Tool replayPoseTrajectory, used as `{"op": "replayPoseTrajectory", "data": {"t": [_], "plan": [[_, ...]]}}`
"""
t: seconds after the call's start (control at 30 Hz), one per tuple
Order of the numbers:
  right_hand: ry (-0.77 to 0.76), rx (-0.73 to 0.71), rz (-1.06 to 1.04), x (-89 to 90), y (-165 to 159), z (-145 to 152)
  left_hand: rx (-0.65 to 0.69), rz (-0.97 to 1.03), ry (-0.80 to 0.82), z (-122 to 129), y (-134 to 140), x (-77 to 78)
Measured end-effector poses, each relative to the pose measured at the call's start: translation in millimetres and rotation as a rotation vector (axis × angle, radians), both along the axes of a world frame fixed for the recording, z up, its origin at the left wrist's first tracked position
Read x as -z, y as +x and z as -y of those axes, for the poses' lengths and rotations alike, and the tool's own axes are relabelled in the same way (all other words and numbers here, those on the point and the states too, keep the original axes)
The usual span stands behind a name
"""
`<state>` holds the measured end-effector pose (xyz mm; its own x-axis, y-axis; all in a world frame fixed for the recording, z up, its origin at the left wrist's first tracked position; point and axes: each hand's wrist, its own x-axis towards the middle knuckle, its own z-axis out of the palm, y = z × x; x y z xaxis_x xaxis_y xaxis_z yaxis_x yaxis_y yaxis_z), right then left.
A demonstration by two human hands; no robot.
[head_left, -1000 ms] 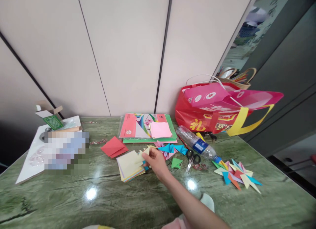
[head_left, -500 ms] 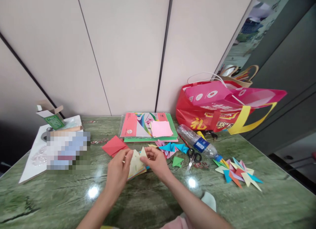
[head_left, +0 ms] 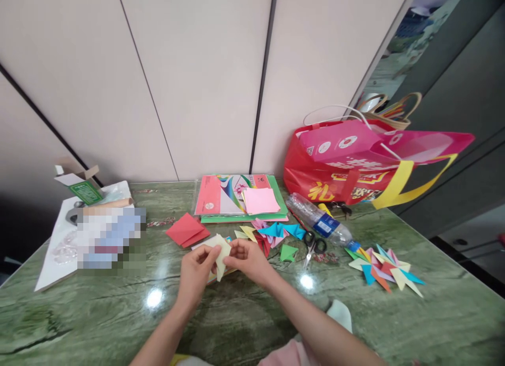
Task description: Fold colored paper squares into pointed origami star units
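A pale yellow piece of folded paper [head_left: 221, 257] is held up between my two hands over the table. My left hand [head_left: 200, 263] pinches its left side between thumb and fingers. On its right edge, my right hand [head_left: 246, 258] grips it the same way. Other paper lies under and behind my hands, mostly covered by them. Close by are red folded paper [head_left: 188, 230], blue folded pieces [head_left: 280, 230] and a green folded piece [head_left: 289, 253]. Black-handled scissors [head_left: 313, 247] lie to the right of these.
A plastic bottle [head_left: 321, 219] lies before a red bag [head_left: 335, 171]. At the right sits a multicoloured star of folded paper [head_left: 389, 268]. Packs of coloured paper [head_left: 221, 197] with pink sheets [head_left: 261, 201] are at the back. A white board [head_left: 55, 268] and green box [head_left: 86, 191] stand left.
The yellow paper has gone from a wide shape with two points on top to a narrower folded form, turned between my fingers. Both hands still hold it. The view has shifted slightly.
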<state>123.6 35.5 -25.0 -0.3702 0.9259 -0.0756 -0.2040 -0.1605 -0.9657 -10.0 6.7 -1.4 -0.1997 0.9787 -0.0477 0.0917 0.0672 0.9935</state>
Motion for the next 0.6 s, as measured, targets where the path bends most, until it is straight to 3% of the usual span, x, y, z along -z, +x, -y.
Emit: {"op": "replayPoseTrajectory", "data": {"t": [0.13,0.6], "plan": [[-0.07,-0.028,-0.047,-0.1,-0.5,0.6,0.029,0.003,-0.016,0.5,2.1,-3.0],[0.058,-0.014,0.065,0.3,0.2,1.2,0.102,0.149,-0.03,1.9,0.3,1.1]]}}
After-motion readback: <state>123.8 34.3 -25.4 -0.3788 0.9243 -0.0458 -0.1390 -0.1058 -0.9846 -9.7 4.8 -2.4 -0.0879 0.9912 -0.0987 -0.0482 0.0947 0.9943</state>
